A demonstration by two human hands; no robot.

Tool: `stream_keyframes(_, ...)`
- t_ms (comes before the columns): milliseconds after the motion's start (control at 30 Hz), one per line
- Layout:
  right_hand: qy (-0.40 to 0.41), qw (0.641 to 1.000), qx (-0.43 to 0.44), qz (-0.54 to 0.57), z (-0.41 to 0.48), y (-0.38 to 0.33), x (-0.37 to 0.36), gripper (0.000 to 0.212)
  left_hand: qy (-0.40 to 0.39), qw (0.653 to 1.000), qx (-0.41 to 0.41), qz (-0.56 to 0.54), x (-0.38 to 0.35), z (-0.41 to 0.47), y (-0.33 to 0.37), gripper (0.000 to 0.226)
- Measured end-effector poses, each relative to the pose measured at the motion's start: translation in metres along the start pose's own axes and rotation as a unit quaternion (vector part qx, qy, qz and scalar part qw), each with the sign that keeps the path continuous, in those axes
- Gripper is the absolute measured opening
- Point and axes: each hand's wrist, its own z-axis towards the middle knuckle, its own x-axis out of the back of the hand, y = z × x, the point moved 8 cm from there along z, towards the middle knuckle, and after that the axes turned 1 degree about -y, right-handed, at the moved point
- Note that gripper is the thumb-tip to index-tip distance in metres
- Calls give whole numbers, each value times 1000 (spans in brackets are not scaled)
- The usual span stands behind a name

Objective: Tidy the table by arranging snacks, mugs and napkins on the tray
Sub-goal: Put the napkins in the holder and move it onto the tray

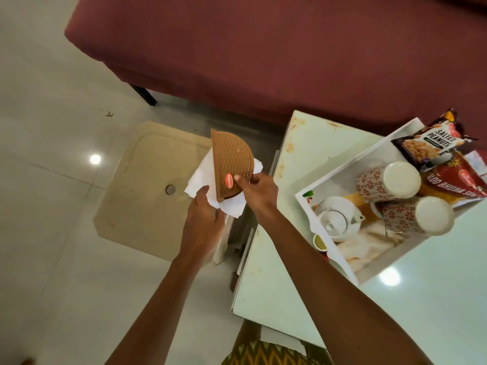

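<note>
My right hand (pixel 259 189) has its grip closed in a pinch on the lower curved edge of the brown napkin holder (pixel 232 164), thumb pressed on its ribbed face just beside the red oval label, fingers curled behind. My left hand (pixel 201 214) is partly open, palm up under the white napkins (pixel 203 177), thumb and fingers resting against the loose stack where it spills from the holder. Both are held in the air over the floor, just off the left edge of the bench (pixel 303 159), not yet on the tray (pixel 340 177). I judge the holder to be light, stiff plastic, its ribbing giving good purchase, so the rim pinch should do. The napkins are soft, thin and loose; they will slide or fan out if the holder tips, so the supporting hand belongs underneath, and squeezing the 2 sides together would keep them in. On the tray, near the right of the bench, lie 2 patterned mugs (pixel 387 180) on their sides, a white teapot (pixel 337 217), a salted peanuts packet (pixel 432 143) and a red snack packet (pixel 453 185). The free room I can see is at the tray's near corner, by the teapot.
</note>
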Motion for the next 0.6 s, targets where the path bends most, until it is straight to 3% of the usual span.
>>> stream_keyframes(300,12,997,-33,74,-9,-6,-5,13,5,1000,-16,-16,5,-4,-2,48)
stream_keyframes(600,33,992,-19,120,-34,-16,13,22,40,999,-16,-16,14,-17,6,54)
